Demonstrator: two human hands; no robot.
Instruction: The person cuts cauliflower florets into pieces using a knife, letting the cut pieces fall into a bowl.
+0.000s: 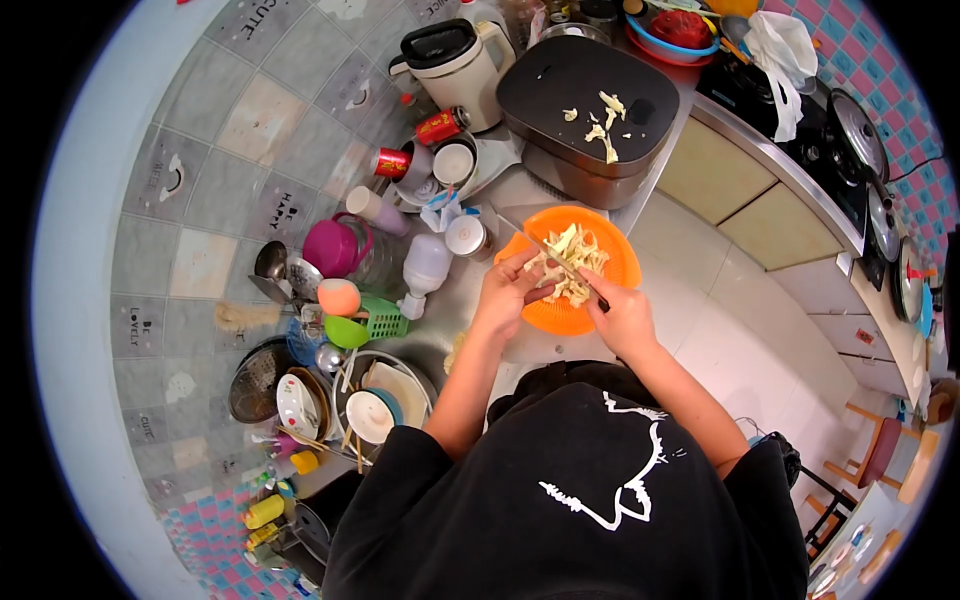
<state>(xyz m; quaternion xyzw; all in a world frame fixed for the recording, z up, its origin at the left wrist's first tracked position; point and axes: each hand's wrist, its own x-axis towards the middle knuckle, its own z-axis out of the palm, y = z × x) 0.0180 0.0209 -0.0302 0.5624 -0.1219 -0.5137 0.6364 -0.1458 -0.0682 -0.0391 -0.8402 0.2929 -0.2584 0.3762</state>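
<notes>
Over an orange plastic basket both my hands are close together. My right hand grips the dark handle of a knife, whose blade slants up and left across the basket. The fingers of my left hand are closed beside the blade; what they pinch is partly hidden and hard to make out. Pale, torn or cut vegetable pieces lie heaped in the basket beneath the knife. A few more pale scraps rest on the dark lid of a box-shaped appliance beyond the basket.
Along the tiled wall stand a soy-milk-maker-like jug, red cans, a lidded jar, a purple-lidded jug and a green basket. Stacked bowls sit at lower left. A stove with a pan lid is at right.
</notes>
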